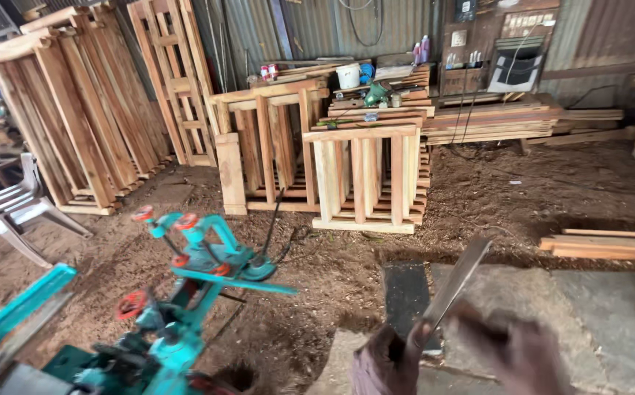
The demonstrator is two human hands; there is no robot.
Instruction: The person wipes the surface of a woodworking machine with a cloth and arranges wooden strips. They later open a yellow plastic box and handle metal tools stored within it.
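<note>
The left hand [390, 358] is closed around the near end of a flat metal blade [458, 281] that rises far-right over the slab [551, 307]; the right hand [515, 351] is blurred beside it, grip unclear; no work on the frames [365, 175] or machine [185, 292] shows yet.

Soft, even daylight fills the workshop, brighter on the pale wooden frames [365, 175] at the middle and dimmer toward the corrugated back wall [317, 29] and the upper left corner. Shadows are short and diffuse, darkest under the stacked planks [606, 245] and beside the teal machine [185, 292]. No harsh glare shows. The hands [471, 351] at the bottom edge are smeared by motion blur, as is the flat metal strip [460, 278] they hold. Straight lines bow outward near the borders, a wide-angle distortion. The middle distance stays fairly sharp.
</note>
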